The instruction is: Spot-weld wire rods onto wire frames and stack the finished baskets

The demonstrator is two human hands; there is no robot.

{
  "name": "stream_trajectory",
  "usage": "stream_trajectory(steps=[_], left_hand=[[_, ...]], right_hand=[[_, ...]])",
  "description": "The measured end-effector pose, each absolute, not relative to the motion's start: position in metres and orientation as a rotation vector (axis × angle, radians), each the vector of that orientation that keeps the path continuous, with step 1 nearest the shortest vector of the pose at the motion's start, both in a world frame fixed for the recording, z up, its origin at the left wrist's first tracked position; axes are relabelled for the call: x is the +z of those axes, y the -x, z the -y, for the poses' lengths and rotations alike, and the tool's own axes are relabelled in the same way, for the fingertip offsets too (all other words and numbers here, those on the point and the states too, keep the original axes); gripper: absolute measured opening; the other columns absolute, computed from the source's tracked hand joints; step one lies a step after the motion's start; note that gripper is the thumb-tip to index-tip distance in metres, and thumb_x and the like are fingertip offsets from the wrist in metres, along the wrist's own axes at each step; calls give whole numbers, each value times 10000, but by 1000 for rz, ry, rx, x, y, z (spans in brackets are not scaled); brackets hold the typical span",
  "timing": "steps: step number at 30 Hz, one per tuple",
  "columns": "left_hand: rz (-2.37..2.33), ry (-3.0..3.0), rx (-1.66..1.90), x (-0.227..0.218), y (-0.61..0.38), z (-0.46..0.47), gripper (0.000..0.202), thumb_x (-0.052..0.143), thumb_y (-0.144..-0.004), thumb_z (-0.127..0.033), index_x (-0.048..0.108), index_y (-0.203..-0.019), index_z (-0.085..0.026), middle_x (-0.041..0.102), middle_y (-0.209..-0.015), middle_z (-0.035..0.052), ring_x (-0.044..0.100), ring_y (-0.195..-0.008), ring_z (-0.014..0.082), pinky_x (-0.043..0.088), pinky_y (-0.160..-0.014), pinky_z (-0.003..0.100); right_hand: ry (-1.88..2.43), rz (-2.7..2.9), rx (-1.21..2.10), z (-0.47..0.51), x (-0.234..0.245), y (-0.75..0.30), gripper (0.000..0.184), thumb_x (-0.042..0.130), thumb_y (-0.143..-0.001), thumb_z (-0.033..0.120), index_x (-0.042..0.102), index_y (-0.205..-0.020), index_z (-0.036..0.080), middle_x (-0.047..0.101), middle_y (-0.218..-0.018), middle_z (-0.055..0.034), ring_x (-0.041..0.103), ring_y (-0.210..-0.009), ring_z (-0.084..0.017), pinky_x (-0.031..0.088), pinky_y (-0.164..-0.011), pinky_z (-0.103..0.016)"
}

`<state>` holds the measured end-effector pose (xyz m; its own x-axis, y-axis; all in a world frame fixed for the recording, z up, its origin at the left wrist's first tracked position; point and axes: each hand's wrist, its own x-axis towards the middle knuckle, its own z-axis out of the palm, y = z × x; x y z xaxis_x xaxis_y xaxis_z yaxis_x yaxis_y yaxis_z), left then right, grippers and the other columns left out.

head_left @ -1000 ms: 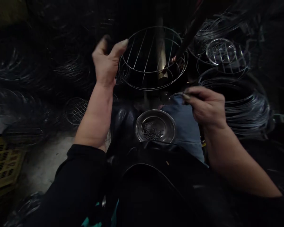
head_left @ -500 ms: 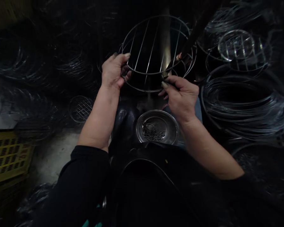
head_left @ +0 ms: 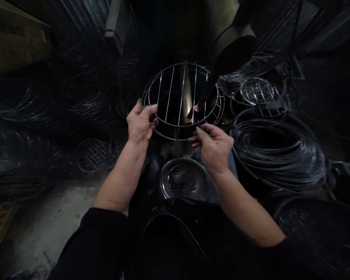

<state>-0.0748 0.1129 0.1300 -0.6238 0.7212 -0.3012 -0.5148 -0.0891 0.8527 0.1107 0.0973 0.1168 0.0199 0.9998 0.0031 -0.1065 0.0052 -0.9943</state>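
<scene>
While left hand (head_left: pixel 140 124) grips wire rack (head_left: pixel 182 101) rim, right hand (head_left: pixel 214 144) at near edge

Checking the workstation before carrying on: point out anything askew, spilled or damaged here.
Nothing stands out. The left hand grips the round wire rack at its rim, the right hand is at its lower edge, and small metal pieces lie inside the steel dish.

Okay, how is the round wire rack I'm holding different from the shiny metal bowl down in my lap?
The round wire rack is open: thin rings joined by straight parallel bars, with the dark background showing through. The shiny round metal bowl is solid sheet metal.

The rack is gripped by the left hand at its rim, the right hand at its lower edge. The bowl sits untouched below them.

The bowl holds small dark metal pieces; the rack holds nothing.

Both are round and silvery.
</scene>
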Motion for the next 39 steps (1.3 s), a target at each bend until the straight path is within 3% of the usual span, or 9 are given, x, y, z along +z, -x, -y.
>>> stream_trajectory(steps=[12,22,34,39], left_hand=[[-1283,-221,1802,139,77,-127,711,739,-664,-78,514,-1317,-248,628,-665,-51,622,-595,87,450,-490,139],[-1276,-225,1812,140,83,-138,581,783,-624,-95,584,-1153,-232,618,-672,-47,621,-583,98,458,-467,155],[-1327,-216,1759,136,83,-144,522,744,-638,-106,544,-1104,-230,594,-627,-62,607,-574,109,378,-464,167],[-1353,-273,1741,131,84,-145,310,747,-643,-139,581,-887,-234,555,-598,-51,563,-548,105,339,-437,192]], right_hand=[[1086,1104,1252,-110,117,-107,198,713,-712,317,647,-808,157,644,-640,19,661,-516,-146,497,-393,-201],[1096,1108,1258,-121,124,-103,168,699,-688,280,640,-786,158,633,-595,20,653,-502,-149,487,-386,-202],[1069,1099,1275,-128,123,-103,128,678,-691,242,620,-754,147,623,-592,26,624,-458,-116,447,-356,-166],[1097,1165,1251,-134,121,-99,104,653,-759,249,594,-752,164,593,-590,35,618,-461,-107,415,-347,-156]])
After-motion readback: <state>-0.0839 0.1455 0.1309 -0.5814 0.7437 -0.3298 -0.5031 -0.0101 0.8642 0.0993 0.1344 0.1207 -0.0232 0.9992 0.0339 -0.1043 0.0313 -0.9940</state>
